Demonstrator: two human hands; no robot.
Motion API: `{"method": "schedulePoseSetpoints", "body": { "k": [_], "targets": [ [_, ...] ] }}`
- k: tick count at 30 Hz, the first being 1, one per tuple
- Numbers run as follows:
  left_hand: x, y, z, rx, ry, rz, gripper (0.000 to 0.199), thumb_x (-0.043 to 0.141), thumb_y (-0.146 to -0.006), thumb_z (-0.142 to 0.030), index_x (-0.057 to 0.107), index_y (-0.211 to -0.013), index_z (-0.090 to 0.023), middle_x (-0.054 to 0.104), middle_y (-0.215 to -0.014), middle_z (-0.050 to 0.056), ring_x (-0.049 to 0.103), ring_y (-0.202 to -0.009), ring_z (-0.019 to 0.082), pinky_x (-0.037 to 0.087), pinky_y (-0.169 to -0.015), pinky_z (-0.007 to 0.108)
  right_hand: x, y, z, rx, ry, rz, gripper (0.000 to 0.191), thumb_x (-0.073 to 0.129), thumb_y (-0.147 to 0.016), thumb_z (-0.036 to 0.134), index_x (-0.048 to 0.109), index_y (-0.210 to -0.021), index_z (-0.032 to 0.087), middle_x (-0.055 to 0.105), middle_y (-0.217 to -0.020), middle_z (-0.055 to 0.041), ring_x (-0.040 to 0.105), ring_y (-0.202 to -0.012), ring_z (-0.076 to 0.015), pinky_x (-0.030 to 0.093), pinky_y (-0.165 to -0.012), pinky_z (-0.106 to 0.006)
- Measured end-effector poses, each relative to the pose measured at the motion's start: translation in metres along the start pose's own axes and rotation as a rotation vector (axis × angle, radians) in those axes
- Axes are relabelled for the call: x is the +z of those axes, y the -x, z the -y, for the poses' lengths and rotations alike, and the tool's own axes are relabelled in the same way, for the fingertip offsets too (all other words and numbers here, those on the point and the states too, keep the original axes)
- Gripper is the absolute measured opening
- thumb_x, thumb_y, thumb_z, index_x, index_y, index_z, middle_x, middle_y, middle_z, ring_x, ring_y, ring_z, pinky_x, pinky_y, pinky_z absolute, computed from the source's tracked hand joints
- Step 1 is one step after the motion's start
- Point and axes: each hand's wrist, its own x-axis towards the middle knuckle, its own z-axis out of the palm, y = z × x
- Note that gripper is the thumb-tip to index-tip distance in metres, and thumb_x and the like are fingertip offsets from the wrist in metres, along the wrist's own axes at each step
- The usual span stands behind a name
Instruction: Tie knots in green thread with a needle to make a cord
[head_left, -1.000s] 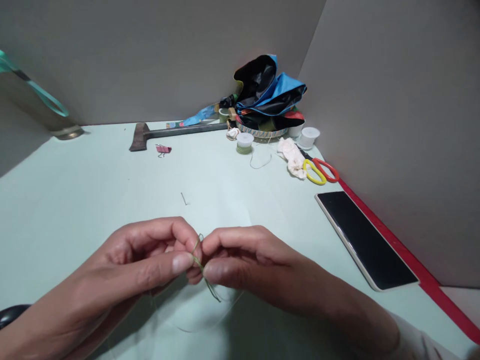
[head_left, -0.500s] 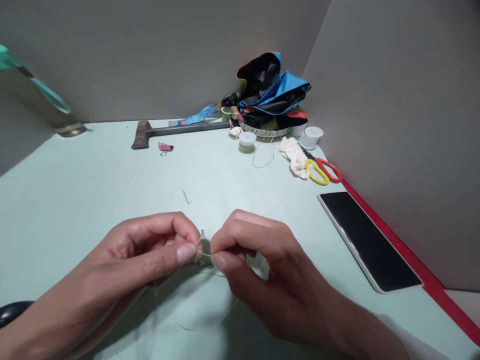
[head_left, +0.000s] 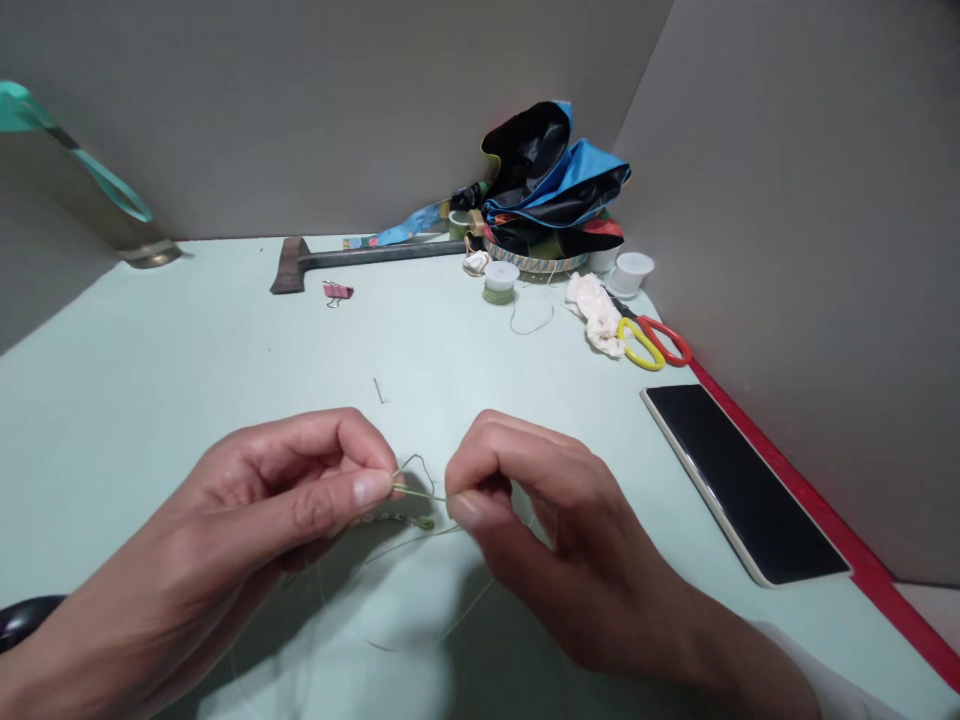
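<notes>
Between my two hands runs a thin green thread (head_left: 420,493), stretched nearly level. My left hand (head_left: 300,500) pinches it between thumb and forefinger, and a loose dark loop of thread curls up beside those fingertips. My right hand (head_left: 525,510) is closed on the other end, thumb against bent forefinger. Below the left fingertips a narrow braided cord (head_left: 409,520) with a green tip sticks out; the rest of it is hidden behind the hand. Fine loose strands trail beneath both hands over the pale table (head_left: 187,380).
Farther back lie a hammer-like tool (head_left: 375,257), a pink binder clip (head_left: 338,291), a spool of green thread (head_left: 500,283), crumpled tissue (head_left: 595,312), scissors (head_left: 652,342) and a blue-black pouch (head_left: 559,185). A phone (head_left: 742,480) lies at right. A small bent pin-like piece (head_left: 379,391) is ahead.
My right hand has moved right, away from the left, so a longer stretch of thread shows between them. More of the braided cord's green tip is visible. The view has shifted slightly.
</notes>
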Motion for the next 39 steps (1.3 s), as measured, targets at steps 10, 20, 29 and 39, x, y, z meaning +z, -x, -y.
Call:
{"method": "schedulePoseSetpoints", "body": {
  "k": [10, 20, 29, 39],
  "targets": [
    [0.002, 0.000, 0.002, -0.026, 0.015, 0.015, 0.026, 0.113, -0.075, -0.052, 0.095, -0.069, -0.033, 0.062, -0.067, -0.002, 0.038, -0.067, 0.014, 0.042, -0.061, 0.023, -0.001, -0.008, 0.012, 0.265, -0.195, -0.031, 0.033, 0.087, -0.104, 0.019, 0.062, -0.082, 0.027, 0.052, -0.072, 0.0080, 0.050, -0.069, -0.0156, 0.051, -0.075, -0.032],
    [-0.011, -0.005, 0.009, 0.011, -0.027, 0.129, 0.041, 0.101, -0.095, -0.063, 0.090, -0.078, -0.028, 0.061, -0.076, 0.001, 0.043, -0.074, 0.018, 0.046, -0.063, 0.023, -0.009, -0.004, 0.002, 0.268, -0.276, -0.111, 0.025, 0.080, -0.102, 0.013, 0.068, -0.084, 0.026, 0.059, -0.080, 0.0055, 0.047, -0.071, -0.0152, 0.050, -0.073, -0.028],
    [-0.008, -0.001, 0.011, 0.044, -0.013, 0.038, 0.037, 0.111, -0.081, -0.069, 0.099, -0.077, -0.035, 0.069, -0.069, 0.000, 0.042, -0.065, 0.014, 0.045, -0.056, 0.017, -0.011, -0.005, 0.001, 0.229, -0.251, -0.035, 0.030, 0.089, -0.105, 0.023, 0.068, -0.084, 0.026, 0.056, -0.077, 0.0067, 0.045, -0.066, -0.0147, 0.052, -0.069, -0.029],
    [-0.010, -0.004, 0.017, -0.044, 0.009, 0.064, 0.041, 0.113, -0.076, -0.073, 0.103, -0.087, -0.035, 0.067, -0.065, 0.001, 0.044, -0.063, 0.014, 0.041, -0.053, 0.021, -0.009, 0.000, -0.005, 0.195, -0.306, -0.081, 0.025, 0.085, -0.103, 0.013, 0.071, -0.087, 0.025, 0.056, -0.080, 0.0066, 0.043, -0.068, -0.0144, 0.052, -0.073, -0.026]
  ]
}}
